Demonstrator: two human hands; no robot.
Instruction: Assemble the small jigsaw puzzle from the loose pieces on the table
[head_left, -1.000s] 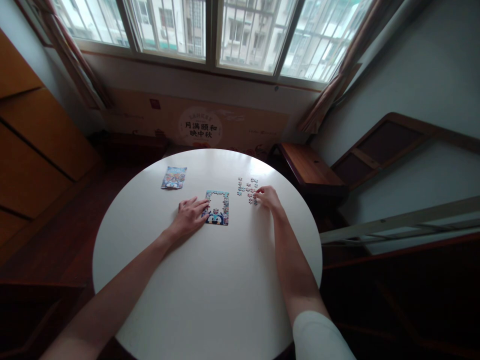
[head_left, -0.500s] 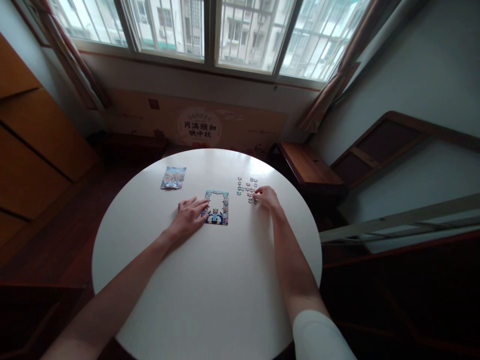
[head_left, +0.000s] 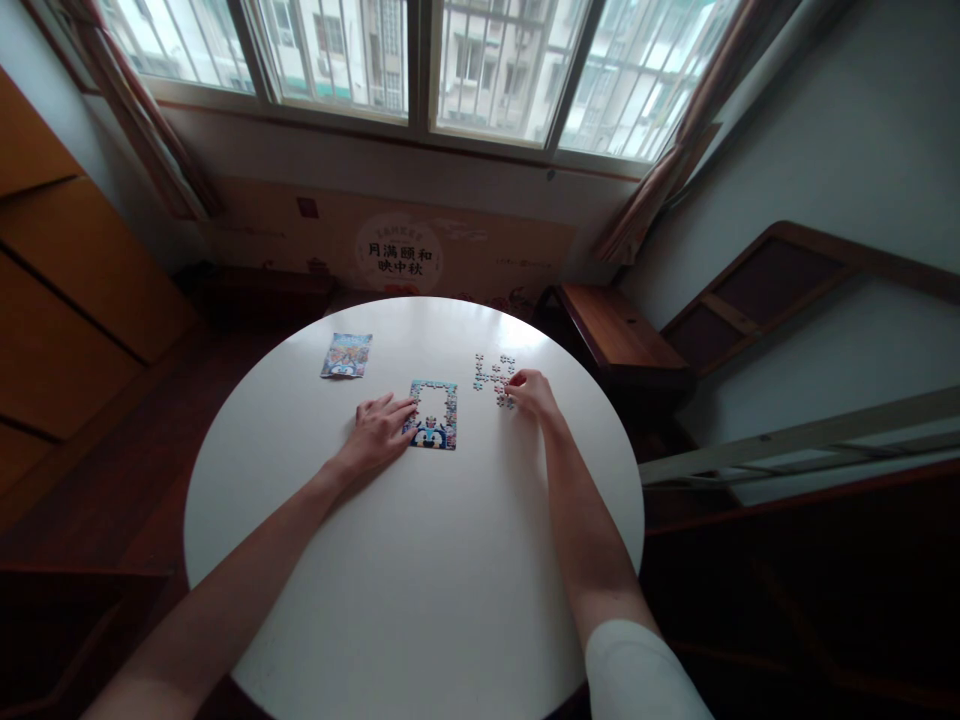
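Observation:
A partly assembled jigsaw puzzle (head_left: 431,436) lies on the white round table (head_left: 420,560), with joined pieces around a bare middle and a blue-and-white figure along its lower edge. My left hand (head_left: 381,428) rests flat, fingers spread, its fingertips on the puzzle's left edge. To the right lie several loose puzzle pieces (head_left: 480,372) in a loose cluster. My right hand (head_left: 532,392) is at the right side of that cluster, thumb and fingers pinched together. Whatever is between those fingertips is too small to make out.
A colourful printed packet (head_left: 347,356) lies toward the table's back left. Beyond the right rim stands a wooden bench (head_left: 619,325). An orange cabinet (head_left: 75,290) is at the left, and a barred window (head_left: 420,70) fills the far wall.
My right hand has shifted very slightly left over the loose pieces, its fingers drawn together. My left hand and the puzzle stay where they were.

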